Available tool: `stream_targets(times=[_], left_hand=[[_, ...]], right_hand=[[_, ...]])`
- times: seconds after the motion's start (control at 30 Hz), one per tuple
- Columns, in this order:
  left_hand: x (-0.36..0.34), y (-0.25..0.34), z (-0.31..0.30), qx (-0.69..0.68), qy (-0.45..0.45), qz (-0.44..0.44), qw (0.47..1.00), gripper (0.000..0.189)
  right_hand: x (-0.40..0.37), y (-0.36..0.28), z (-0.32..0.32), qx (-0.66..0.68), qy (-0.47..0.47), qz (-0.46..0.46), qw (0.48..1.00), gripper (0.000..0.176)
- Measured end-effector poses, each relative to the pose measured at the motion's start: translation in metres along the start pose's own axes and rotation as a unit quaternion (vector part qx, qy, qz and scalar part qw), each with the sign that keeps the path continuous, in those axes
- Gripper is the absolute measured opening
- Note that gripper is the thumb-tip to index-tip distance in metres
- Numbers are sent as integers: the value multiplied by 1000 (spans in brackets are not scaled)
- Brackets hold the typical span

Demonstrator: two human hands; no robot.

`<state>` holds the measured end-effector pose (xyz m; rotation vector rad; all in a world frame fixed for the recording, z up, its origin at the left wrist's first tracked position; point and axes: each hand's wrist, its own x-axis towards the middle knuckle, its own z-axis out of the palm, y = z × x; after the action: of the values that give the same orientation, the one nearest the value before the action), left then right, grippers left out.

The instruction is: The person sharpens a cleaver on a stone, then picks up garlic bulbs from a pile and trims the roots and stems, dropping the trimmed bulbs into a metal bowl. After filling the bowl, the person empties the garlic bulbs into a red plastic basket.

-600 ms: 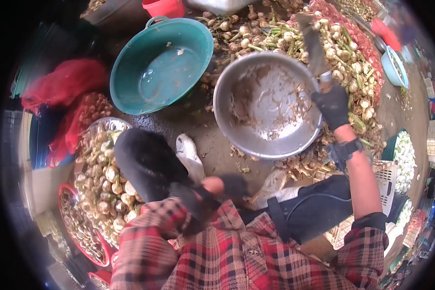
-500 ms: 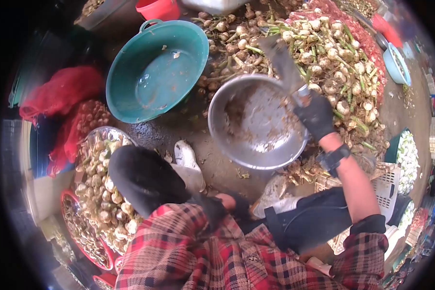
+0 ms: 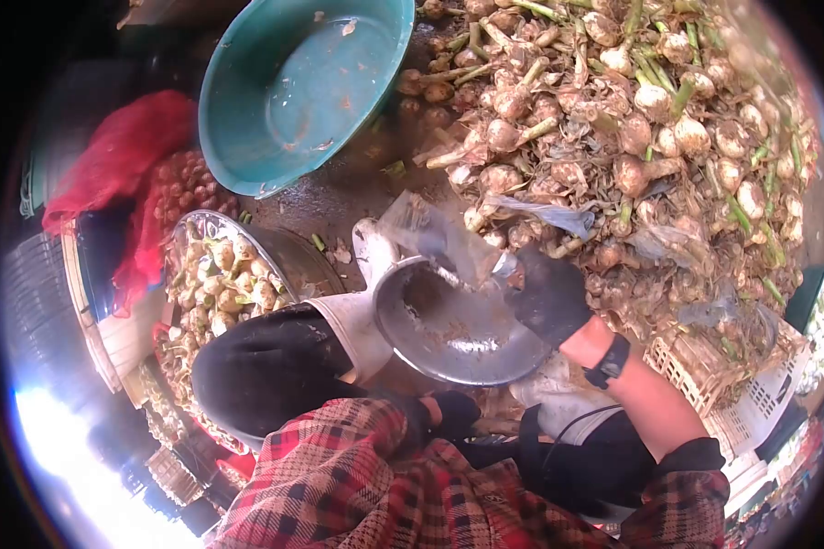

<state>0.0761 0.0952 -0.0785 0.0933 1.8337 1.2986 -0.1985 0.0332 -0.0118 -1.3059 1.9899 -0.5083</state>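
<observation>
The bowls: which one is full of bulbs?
The steel bowl at the left, beside the red mesh sack; bulbs fill it. The teal basin and the steel bowl beside the right hand and its cleaver hold only scraps.

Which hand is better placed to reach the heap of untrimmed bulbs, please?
Right: the black-gloved right hand, gripping a broad knife, is beside the heap, over the round steel bowl; the left hand sits back, behind the bowl.

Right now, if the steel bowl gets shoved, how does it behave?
The steel bowl likely rocks or spins: rounded bottom, sitting askew. Probably light for its size: thin rim, nearly empty. Smooth metal, so perhaps slippery.
</observation>
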Motion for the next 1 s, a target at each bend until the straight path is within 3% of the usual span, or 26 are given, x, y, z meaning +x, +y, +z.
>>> stream_targets(times=[0.07, 0.23, 0.33, 0.5, 0.57, 0.73, 0.8, 0.9, 0.97, 1.0], left_hand=[[-1, 3, 2, 15, -14, -7, 1000, 36], [5, 14, -11, 127, -82, 26, 988, 44], [11, 5, 6, 27, -37, -30, 999, 56], [10, 9, 13, 10, -13, -45, 999, 62], [9, 7, 9, -1, -15, -35, 999, 59], [16, 2, 11, -26, -17, 4, 1000, 48], [28, 9, 33, -71, -22, 39, 996, 44], [61, 1, 85, -96, -1, 87, 992, 37], [98, 21, 96, -86, 50, 68, 993, 33], [126, 39, 82, -82, -11, 110, 990, 31]], right_hand=[[-9, 2, 14, -37, -41, 35, 998, 34], [-35, 45, 47, -47, -8, 67, 997, 28], [-54, 61, 57, -113, -42, 1, 993, 21], [-58, 69, 58, -132, -20, 59, 989, 21], [-50, 81, 62, -142, -23, 42, 989, 23], [-78, 102, 114, -66, -134, 67, 987, 34], [-92, 96, 123, 0, -139, 153, 978, 34], [-106, 111, 129, 14, -146, 132, 980, 39], [-108, 124, 118, 151, -67, 105, 981, 39], [-102, 127, 108, 69, -30, 71, 995, 40]])
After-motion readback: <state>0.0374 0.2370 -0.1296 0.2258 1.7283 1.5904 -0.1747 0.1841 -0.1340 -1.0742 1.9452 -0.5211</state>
